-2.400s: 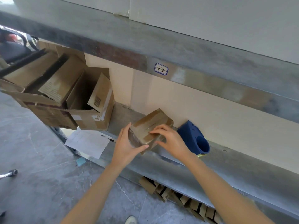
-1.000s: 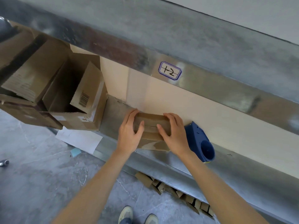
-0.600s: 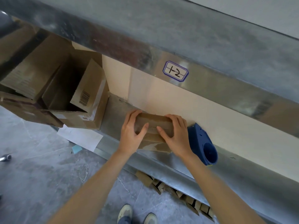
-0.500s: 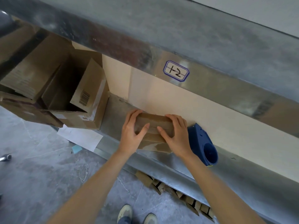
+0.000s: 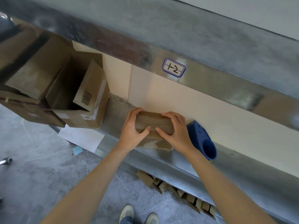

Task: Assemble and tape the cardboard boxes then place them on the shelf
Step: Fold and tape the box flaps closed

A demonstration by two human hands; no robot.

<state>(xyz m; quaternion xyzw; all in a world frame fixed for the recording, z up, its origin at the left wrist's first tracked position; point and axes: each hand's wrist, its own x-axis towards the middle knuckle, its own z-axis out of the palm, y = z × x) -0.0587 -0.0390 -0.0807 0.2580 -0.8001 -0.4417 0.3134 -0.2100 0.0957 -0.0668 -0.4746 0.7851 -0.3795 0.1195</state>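
Head view: the small brown taped cardboard box [image 5: 154, 125] is down on the grey metal shelf [image 5: 117, 109], lying flat with its long side along the cream back panel [image 5: 210, 110]. 2.4 s ago it was tilted in the air over the shelf's front edge. Against 0.5 s ago there is no real change in box or hands.

The left hand [image 5: 131, 131] grips the box's left end and the right hand [image 5: 177, 133] its right end. On both, the fingers curl over the far top edge and the thumbs press the near side.

The blue plastic tape dispenser [image 5: 201, 140] sits on the shelf just right of the right hand. The large open brown cardboard carton [image 5: 80, 118] stands at the left, well apart from the box. A white paper sheet [image 5: 80, 138] lies below the carton. A "1-2" label [image 5: 174, 67] is on the upper shelf beam.

Hidden or unclear:
- Both box ends are covered by the hands.
- Box to back panel: contact can't be judged, fingertips are in the way.
- The dispenser's near-left side is behind the right wrist; touching or not, can't tell.
- More cartons at the left are cut off by the frame.
- The brown cardboard pieces [image 5: 175, 190] under the shelf are only partly visible.
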